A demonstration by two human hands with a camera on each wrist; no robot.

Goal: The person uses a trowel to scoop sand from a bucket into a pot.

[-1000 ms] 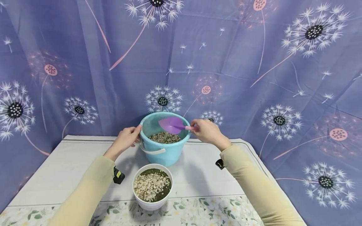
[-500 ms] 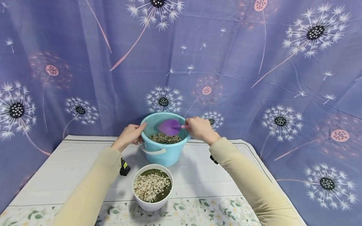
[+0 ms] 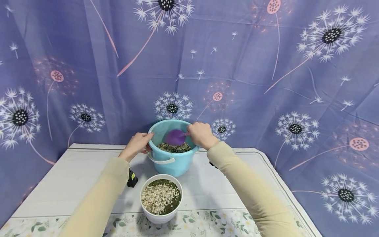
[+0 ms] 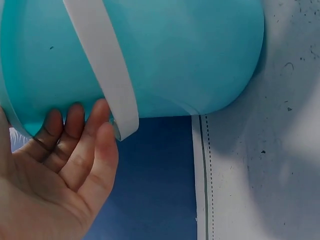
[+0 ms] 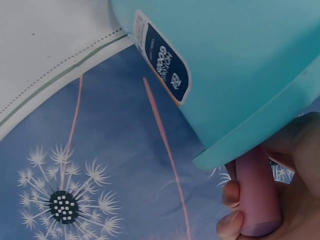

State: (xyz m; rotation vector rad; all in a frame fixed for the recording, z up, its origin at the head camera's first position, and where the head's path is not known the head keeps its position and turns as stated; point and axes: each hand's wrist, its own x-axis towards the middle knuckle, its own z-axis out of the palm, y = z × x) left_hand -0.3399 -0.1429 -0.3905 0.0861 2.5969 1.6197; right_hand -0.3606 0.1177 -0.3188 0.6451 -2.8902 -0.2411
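A light blue bucket (image 3: 174, 167) with a white handle (image 4: 102, 55) stands at the back of the table, grainy mix (image 3: 174, 148) in its bottom. My left hand (image 3: 137, 145) grips its left rim, thumb over the edge and fingers against the outer wall; the left wrist view shows those fingers beside the handle's end. From the right side, my right hand (image 3: 202, 135) holds a small purple trowel (image 3: 176, 137) by its pink grip (image 5: 257, 192). The blade is inside the bucket, its lower edge at the mix; whether it digs in is hard to tell.
In front of the bucket stands a white pot (image 3: 160, 218) of dark soil, partly covered with pale chips (image 3: 159, 198). A purple-blue dandelion curtain (image 3: 248, 108) hangs close behind the bucket and at both sides. A white cloth (image 3: 88, 179) covers the table.
My right hand has moved left and inward, and the trowel's blade has gone lower into the bucket and tilted down. My left hand has shifted slightly right, its thumb farther over the rim.
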